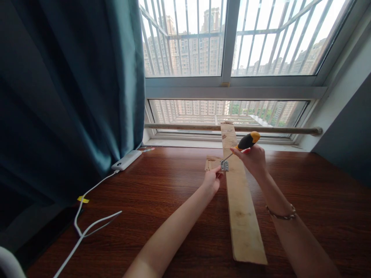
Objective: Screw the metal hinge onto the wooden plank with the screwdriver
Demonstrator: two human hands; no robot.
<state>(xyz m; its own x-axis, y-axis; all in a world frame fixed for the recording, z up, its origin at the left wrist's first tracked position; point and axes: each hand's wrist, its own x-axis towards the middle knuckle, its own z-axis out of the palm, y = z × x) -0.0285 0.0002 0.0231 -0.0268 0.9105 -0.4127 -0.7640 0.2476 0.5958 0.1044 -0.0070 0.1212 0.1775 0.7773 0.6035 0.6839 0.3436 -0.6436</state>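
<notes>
A long pale wooden board lies lengthwise on the table, its far end at the metal rail. From its left side a shorter piece of wood sticks out. A small silver hinge sits where the two pieces meet. My left hand is closed, its fingertips pinching at the hinge's left edge beside the short piece. In my right hand is a screwdriver with a black and yellow handle, tilted so that its tip reaches the hinge's upper left. Whether the tip sits in a screw is too small to tell.
The dark red-brown wooden table meets a barred window at the back. A metal rail crosses before the glass. To the left are a blue curtain, a white power strip, its white cable and a yellow tag.
</notes>
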